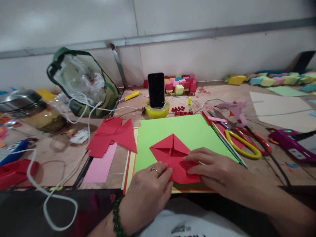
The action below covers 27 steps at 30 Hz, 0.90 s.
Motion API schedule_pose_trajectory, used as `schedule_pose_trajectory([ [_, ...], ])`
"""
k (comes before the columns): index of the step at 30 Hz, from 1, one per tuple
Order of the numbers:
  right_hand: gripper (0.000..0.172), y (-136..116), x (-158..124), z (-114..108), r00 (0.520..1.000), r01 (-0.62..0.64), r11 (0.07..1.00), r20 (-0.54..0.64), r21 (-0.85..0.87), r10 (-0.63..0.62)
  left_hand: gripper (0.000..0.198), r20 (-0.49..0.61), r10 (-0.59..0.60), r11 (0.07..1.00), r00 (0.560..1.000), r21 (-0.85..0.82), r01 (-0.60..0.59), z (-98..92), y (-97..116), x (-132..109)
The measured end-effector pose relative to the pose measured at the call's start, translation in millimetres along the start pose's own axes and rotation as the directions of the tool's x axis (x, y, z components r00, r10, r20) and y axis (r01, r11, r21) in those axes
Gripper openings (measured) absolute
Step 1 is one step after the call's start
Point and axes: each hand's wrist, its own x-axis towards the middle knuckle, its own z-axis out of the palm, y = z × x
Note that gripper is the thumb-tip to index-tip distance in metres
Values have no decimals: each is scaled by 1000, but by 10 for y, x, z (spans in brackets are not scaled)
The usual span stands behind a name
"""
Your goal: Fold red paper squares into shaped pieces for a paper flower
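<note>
Biggest thing here is my worktable, and I'm giving every spot relative to the green sheet right in front of me. Past its far left corner there's an open bag, tipped over, with clear plastic inside. The sheet itself comes next, sitting on a stack of other colours that peek out along its left edge. Further off to its left is a glass jar with a metal lid.

Now my hands, both over the near part of the green sheet. My left hand has its fingers bunched together, tips on the near left edge of the red folded paper; can't tell if they're actually pinching it. My right hand has its fingers stretched out, a bit apart, lying on the paper's right side. That paper is on the near half of the green sheet, flaps meeting in a centre crease.

Some loose red paper sits just left of the green sheet. Right of it: scissors and, a bit beyond those, a pink glue gun. Behind its far edge a phone stands in a yellow tape roll, with tiny red pieces nearby. Smallest of all: my ring, over the sheet's near left edge.
</note>
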Motion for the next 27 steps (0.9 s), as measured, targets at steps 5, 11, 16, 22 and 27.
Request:
schedule_pose_trajectory([
  [5,58,109,47,37,996,-90,993,26,75,88,34,-12,18,999,1000,37,-18,53,-12,-90],
  [11,20,199,189,7,982,-87,962,185,260,38,28,-40,29,1000,999,-7,-30,46,-18,-90],
  [16,21,226,243,40,965,-256,890,150,377,214,24,-132,72,997,989,3,-72,49,-26,-131],
  [22,19,180,320,197,900,-407,826,14,389,437,21,-195,134,988,972,-47,-145,79,-66,-148],
  [27,15,197,341,264,923,-324,891,-100,319,372,18,-186,165,981,969,-66,-180,73,-83,-152],
])
